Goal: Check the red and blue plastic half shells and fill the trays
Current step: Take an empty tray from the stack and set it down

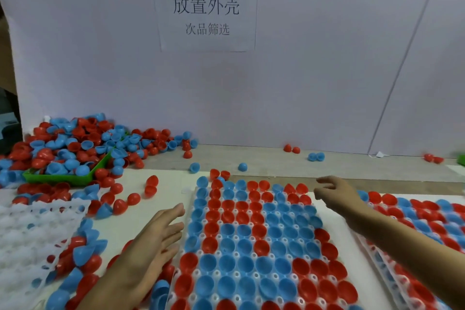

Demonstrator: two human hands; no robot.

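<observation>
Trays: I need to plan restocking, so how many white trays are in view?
3: a filled centre tray between the hands, a filled tray at right, and an empty tray at left. More could lie stacked beneath, hidden.

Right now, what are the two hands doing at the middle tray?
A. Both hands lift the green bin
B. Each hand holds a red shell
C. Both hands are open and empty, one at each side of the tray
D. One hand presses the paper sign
C: the left hand and the right hand are open and empty, flanking the middle tray full of shells.
</observation>
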